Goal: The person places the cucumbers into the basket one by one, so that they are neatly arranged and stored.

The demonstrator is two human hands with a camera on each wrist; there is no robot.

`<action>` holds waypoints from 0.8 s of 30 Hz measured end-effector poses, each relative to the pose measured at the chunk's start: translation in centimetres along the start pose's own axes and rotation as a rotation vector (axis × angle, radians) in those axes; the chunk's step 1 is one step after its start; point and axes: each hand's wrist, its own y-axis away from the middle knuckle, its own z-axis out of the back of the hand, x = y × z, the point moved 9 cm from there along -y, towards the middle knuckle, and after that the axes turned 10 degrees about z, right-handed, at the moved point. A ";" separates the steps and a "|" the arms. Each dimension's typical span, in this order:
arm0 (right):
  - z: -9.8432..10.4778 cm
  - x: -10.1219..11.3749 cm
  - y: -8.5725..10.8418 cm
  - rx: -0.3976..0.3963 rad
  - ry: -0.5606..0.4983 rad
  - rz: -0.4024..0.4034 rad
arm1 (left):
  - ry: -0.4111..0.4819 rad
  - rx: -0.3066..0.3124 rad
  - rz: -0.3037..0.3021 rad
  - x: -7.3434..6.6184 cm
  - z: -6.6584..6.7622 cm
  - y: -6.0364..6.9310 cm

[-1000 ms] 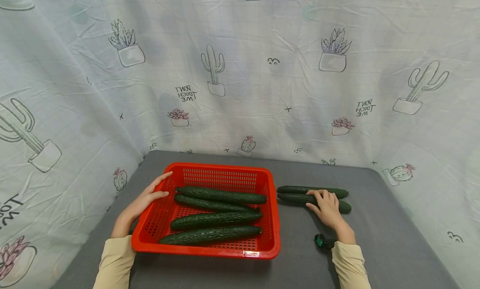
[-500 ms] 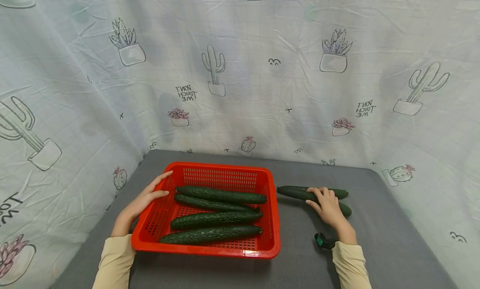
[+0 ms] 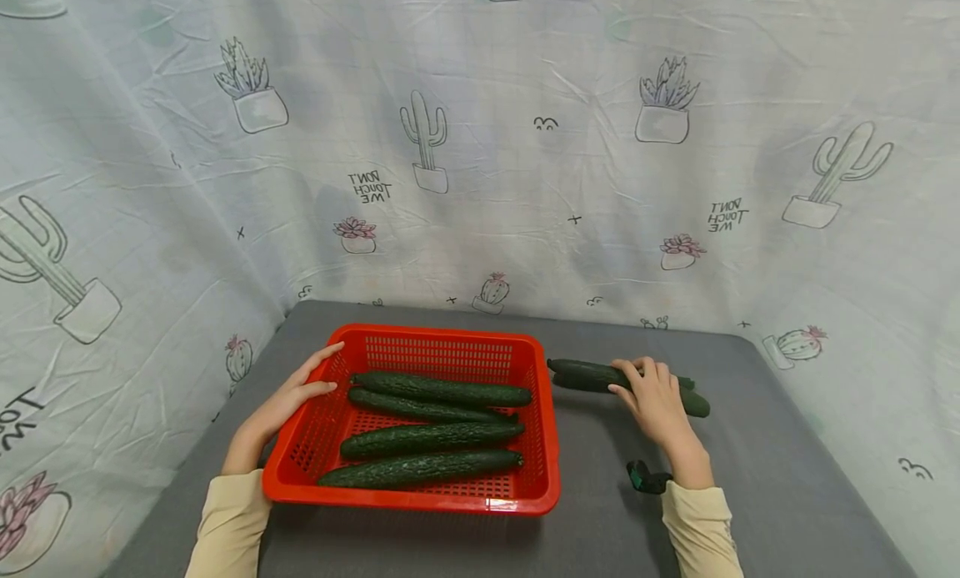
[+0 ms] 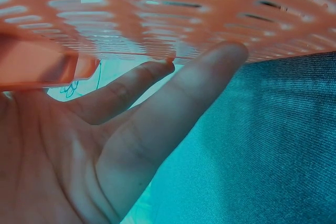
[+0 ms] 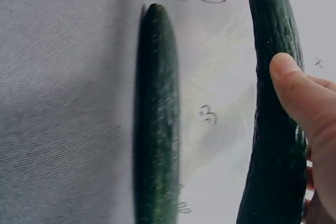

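Note:
In the head view, my left hand holds the left rim of a red plastic basket. Its thumb lies inside; the left wrist view has straight fingers against the slotted outer wall. My right hand grips a dark green cucumber around its middle, lifted off the table. Just below lies another cucumber, partly hidden by the held one and the hand. The right wrist view shows my thumb across the held cucumber, apart from the lying cucumber.
Several cucumbers lie side by side in the basket. Grey cloth covers the table. A cactus-print curtain encloses the back and sides. A small black device is at my right wrist.
My right hand has raised the nearer cucumber from the table, its left end first, and moved it slightly back over the other one. My left hand and the basket stay put.

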 end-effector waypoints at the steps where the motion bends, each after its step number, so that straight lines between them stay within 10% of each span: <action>1: 0.3 0.2 -0.1 -0.013 0.010 0.008 | 0.000 0.000 -0.001 0.0 0.0 0.0; 24: 4.3 4.1 -1.4 -0.082 0.060 0.082 | -0.006 0.002 0.002 0.6 0.1 -0.2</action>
